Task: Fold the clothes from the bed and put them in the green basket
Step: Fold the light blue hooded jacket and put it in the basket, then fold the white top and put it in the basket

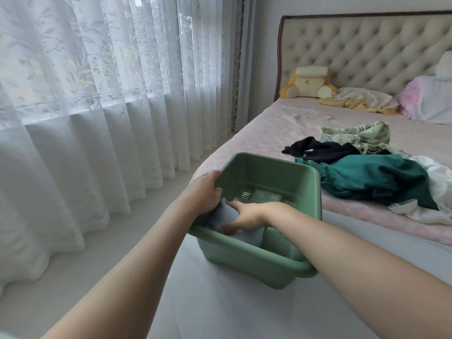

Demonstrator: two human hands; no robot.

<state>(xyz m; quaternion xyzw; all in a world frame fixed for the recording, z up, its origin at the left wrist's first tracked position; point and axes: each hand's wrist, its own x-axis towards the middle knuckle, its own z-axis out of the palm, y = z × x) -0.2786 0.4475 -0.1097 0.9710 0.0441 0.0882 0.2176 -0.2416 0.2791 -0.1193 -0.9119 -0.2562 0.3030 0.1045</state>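
Note:
The green basket [300,177] stands on the near corner of the bed [269,128]. A folded blue-grey garment [249,237] lies in its near-left part. My left hand [203,189] reaches over the basket's left rim, thumb on the rim and fingers curled down inside against the garment. My right hand [244,216] lies on the garment, with thumb and fingers curled round its upper end. Unfolded clothes are heaped on the bed to the right: a teal piece [371,177], a black one [322,150], a green leaf-print one [359,135] and a white one [437,182].
A yellow and white plush toy [308,81], a crumpled yellow and white cloth [359,100] and pillows [428,99] lie by the tufted headboard [367,50]. White lace curtains [97,94] hang along the left, with a strip of pale floor [97,241] between them and the bed.

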